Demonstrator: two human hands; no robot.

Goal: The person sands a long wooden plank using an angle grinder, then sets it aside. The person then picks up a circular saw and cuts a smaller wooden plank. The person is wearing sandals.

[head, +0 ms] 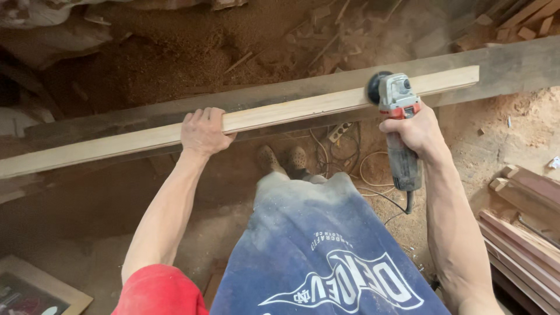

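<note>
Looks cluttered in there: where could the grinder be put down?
Floor is bare left of the feet, below the plank and left hand. Crowded: stacked boards right, cords under the grinder in the right hand.

Light: soft, even daylight; my arms and the pale plank point(245, 119) show bright.
Shadows: the left side and the space under the plank are dim.
Sharpness: mostly crisp; haze around the grinder disc point(373, 87).
Edges: straight lines bow slightly.
</note>
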